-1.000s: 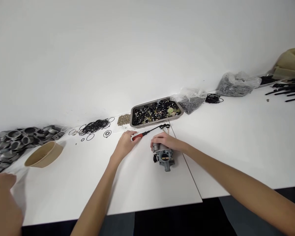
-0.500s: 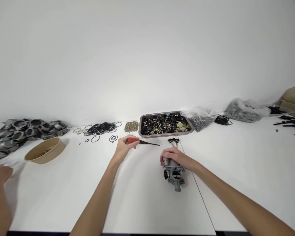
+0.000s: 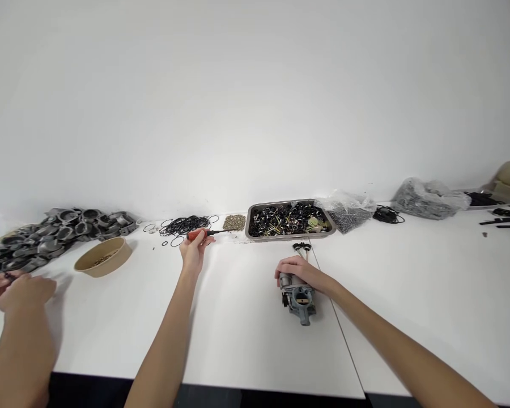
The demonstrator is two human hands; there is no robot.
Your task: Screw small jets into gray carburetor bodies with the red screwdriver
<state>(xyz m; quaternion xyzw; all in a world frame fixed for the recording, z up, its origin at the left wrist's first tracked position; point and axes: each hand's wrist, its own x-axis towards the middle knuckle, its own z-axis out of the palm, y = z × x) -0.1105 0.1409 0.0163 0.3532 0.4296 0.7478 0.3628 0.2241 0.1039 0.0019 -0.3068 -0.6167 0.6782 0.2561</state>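
Observation:
My left hand (image 3: 194,251) grips a screwdriver (image 3: 195,234) by its red handle. The dark shaft points right, its tip near a pile of small brass-coloured screws or jets (image 3: 234,222); whether it touches them I cannot tell. Under my right hand (image 3: 300,267), fingers wrapped over its top, a grey metal carburetor (image 3: 301,300) rests on the white table with its round bore towards me. Just beyond that hand lie two small black-topped parts with thin stems (image 3: 301,247). Black rubber O-rings (image 3: 182,225) are heaped behind the screwdriver handle.
A metal tray (image 3: 249,232) of mixed small parts stands against the wall, plastic bags (image 3: 429,198) to its right. At left are a tan bowl (image 3: 125,258) and a pile of grey castings (image 3: 68,232). Another person's hands (image 3: 25,289) work at the far left.
My left hand has carried the screwdriver left and back, its tip now by the brass pieces. My right hand stays on the carburetor. The view has shifted, showing more of the other person's hands.

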